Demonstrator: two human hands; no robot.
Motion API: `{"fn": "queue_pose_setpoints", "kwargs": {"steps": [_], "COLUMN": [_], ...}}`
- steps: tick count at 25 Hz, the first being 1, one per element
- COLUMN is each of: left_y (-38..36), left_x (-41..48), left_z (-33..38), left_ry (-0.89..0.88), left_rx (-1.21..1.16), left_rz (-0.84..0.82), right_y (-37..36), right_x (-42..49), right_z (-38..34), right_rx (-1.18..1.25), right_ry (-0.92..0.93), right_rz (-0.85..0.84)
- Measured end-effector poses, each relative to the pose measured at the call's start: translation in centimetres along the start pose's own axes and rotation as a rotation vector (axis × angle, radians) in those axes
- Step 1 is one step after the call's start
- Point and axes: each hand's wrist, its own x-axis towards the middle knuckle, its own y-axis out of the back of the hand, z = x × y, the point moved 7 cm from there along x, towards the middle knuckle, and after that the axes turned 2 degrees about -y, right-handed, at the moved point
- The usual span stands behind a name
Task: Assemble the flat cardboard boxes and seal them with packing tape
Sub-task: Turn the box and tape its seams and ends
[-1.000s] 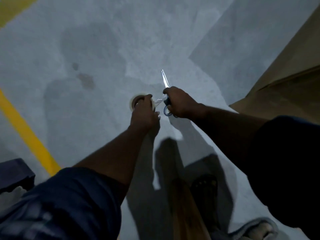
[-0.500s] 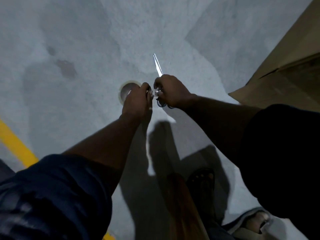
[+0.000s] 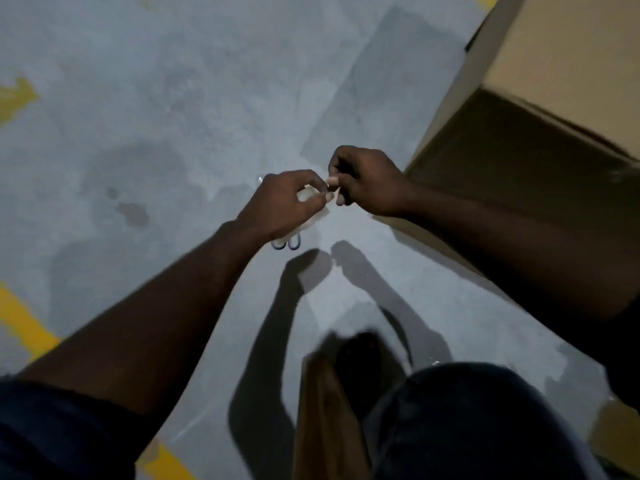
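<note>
My left hand [image 3: 280,206] grips a pale roll of packing tape [image 3: 306,195] and, in the same hand, a pair of scissors. The scissors' blue handles [image 3: 290,242] stick out below the palm, and the blade tip shows at the hand's far side. My right hand [image 3: 370,181] is just to the right of the roll, with its thumb and fingers pinching the loose tape end [image 3: 331,183]. A large brown cardboard box [image 3: 554,64] stands upright on the floor at the right, close behind my right wrist.
The floor is grey concrete with yellow painted lines [image 3: 20,320] at the left and bottom. My knee in dark cloth [image 3: 467,427] fills the lower right, with a brown, blurred object [image 3: 325,410] beside it. Open floor lies to the left and ahead.
The scissors have passed from my right hand into my left hand, which still holds the roll. My right hand now pinches the tape end. The view has swung toward the box.
</note>
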Motion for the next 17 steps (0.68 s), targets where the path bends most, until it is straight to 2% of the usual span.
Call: {"fn": "queue_pose_setpoints", "kwargs": {"steps": [4, 8, 11, 13, 17], "left_y": [1.6, -0.5, -2.7, -3.4, -4.6], "left_x": [0.2, -0.4, -0.1, 0.4, 1.6], "left_z": [11.9, 20.9, 26.2, 28.6, 32.0], "left_ry": [-0.122, -0.275, -0.344, -0.373, -0.393], "left_rx": [-0.020, 0.133, 0.343, 0.458, 0.514], "left_rz": [-0.180, -0.314, -0.382, -0.425, -0.490], "right_y": [9.0, 14.0, 18.2, 21.2, 24.6], "right_x": [-8.6, -17.0, -22.8, -27.4, -34.7], "right_z": [-2.9, -1.5, 2.4, 6.1, 12.5], "right_rx": [-0.090, -0.179, -0.196, -0.124, 0.020], "right_ry": [0.031, -0.041, -0.195, -0.292, -0.406], "right_rz": [0.226, 0.423, 0.628, 0.762, 0.905]}}
